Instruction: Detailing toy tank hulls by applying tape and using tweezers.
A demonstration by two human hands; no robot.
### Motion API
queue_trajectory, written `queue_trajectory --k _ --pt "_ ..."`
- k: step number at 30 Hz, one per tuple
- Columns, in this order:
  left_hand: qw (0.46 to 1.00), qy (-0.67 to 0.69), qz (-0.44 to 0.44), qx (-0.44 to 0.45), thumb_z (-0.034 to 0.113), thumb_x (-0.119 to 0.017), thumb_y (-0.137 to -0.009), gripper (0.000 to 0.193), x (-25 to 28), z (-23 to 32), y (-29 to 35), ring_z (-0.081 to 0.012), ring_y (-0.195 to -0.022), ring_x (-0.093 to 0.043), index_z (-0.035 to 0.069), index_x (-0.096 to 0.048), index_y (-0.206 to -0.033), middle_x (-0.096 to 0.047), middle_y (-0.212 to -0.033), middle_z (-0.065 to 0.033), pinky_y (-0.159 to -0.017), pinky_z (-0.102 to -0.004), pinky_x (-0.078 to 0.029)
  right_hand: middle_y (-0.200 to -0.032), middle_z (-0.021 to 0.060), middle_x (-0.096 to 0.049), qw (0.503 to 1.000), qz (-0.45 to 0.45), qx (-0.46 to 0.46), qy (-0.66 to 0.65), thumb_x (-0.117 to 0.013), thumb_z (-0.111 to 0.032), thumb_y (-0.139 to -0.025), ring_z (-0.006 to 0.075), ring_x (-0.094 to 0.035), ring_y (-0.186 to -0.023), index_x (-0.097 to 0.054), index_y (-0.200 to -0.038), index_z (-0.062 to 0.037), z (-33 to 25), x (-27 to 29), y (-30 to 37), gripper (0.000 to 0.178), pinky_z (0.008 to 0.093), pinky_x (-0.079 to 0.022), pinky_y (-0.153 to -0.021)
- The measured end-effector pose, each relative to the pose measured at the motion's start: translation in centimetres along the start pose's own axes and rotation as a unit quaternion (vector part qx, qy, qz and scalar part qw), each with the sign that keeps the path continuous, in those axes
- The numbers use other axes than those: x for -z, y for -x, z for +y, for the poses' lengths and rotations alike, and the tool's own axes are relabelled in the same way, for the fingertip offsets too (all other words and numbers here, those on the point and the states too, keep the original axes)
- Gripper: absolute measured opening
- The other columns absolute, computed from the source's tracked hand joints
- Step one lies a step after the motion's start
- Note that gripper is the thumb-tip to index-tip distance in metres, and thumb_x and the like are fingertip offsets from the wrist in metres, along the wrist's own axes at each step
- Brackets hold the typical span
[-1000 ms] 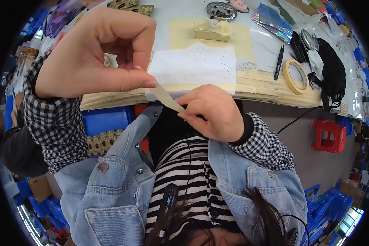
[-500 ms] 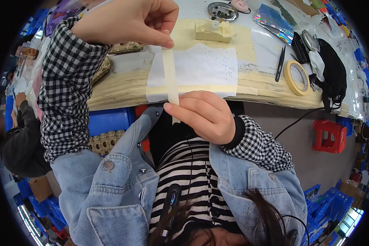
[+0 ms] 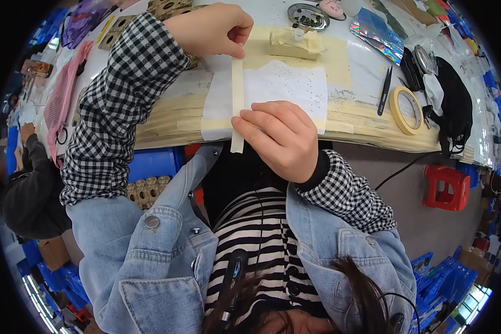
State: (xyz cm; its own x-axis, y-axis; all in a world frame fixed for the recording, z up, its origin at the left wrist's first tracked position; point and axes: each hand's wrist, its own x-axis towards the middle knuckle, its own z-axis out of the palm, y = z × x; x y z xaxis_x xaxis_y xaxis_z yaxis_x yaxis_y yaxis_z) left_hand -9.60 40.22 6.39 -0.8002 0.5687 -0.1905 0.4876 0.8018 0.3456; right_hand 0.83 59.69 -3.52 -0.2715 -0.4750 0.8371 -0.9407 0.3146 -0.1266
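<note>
A narrow cream strip of masking tape [image 3: 237, 83] runs between my two hands over the left part of a white paper sheet [image 3: 284, 83]. My left hand [image 3: 211, 30] pinches its far end between thumb and fingertips. Closer to me, my right hand [image 3: 284, 136] has thumb and fingers closed on the strip near the table's front edge. A short tail of tape hangs past those fingers, beyond the edge. Tiny dark specks dot the sheet in its middle and right. I cannot tell whether the strip touches the paper along its length.
Beyond the sheet sits a tape-covered block [image 3: 295, 49] with a small white pot [image 3: 299, 34] on it. Black tweezers [image 3: 384, 92] and a masking tape roll [image 3: 396, 108] lie to the right, near a black bag [image 3: 456, 89]. A red stool [image 3: 446, 181] stands below right.
My right hand has moved away from my body, up to the table edge. My left hand has shifted slightly right. The tape strip now runs straighter over the paper.
</note>
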Motion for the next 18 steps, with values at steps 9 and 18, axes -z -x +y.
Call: queue_trajectory --k 9,18 --pt "0.999 0.032 0.035 -0.009 0.017 -0.073 -0.074 0.024 -1.3 -2.1 0.8 -0.0183 -0.065 -0.056 0.001 -0.055 -0.073 -0.059 -0.068 -0.0075 -0.058 -0.0308 -0.044 -0.088 0.0067 -0.065 0.998 -0.037 -0.044 -0.011 -0.064 -0.007 -0.064 0.0211 -0.063 -0.082 -0.067 -0.087 -0.0031 -0.8 -0.8 -0.7 0.024 0.0334 -0.051 -0.074" --pt "0.996 -0.009 0.092 -0.011 0.021 -0.074 -0.073 0.022 -2.4 -3.9 1.5 -0.0197 -0.07 -0.054 0.005 -0.059 -0.075 -0.056 -0.071 -0.0065 -0.063 -0.0329 -0.044 -0.089 0.0068 -0.066 0.995 -0.073 -0.058 -0.018 -0.064 -0.007 -0.066 0.0215 -0.063 -0.08 -0.066 -0.089 -0.0035 -1.2 -1.1 -1.4 0.023 0.0351 -0.052 -0.077"
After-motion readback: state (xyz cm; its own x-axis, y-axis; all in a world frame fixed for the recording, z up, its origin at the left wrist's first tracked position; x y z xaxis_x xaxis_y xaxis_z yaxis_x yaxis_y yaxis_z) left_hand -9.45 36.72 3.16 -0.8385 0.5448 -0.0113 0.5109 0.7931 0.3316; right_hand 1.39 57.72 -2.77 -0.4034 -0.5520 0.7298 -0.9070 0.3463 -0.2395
